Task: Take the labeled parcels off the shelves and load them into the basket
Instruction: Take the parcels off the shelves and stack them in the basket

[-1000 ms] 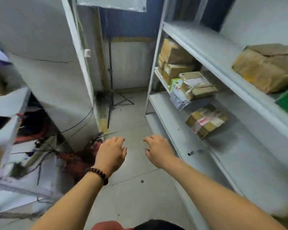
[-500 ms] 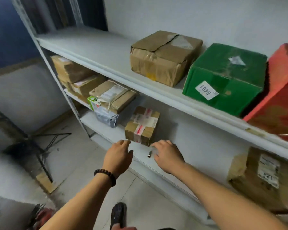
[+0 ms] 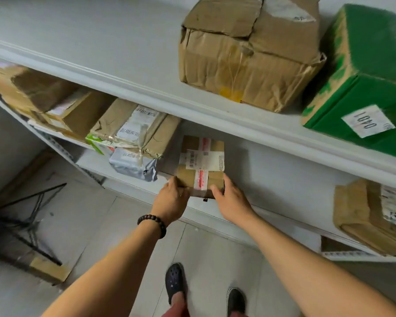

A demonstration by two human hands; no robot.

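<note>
A small brown parcel (image 3: 201,164) with a white label and red-printed tape sits at the front of the middle shelf (image 3: 284,179). My left hand (image 3: 172,200) grips its near left corner. My right hand (image 3: 232,200) grips its near right corner, thumb on the front face. Left of it lie a brown labeled parcel (image 3: 135,128) on a grey mailer bag (image 3: 133,164). No basket is in view.
The upper shelf (image 3: 124,72) carries a crumpled brown box (image 3: 249,51) and a green box (image 3: 364,83) labeled 0401. Another brown labeled parcel (image 3: 373,216) sits at the right on the middle shelf. More boxes (image 3: 44,99) are stacked at the far left. A black stand (image 3: 25,216) stands on the floor at left.
I turned toward the shelves and stepped closer. Both hands reached forward from mid-air and now hold the small taped parcel at its near corners.
</note>
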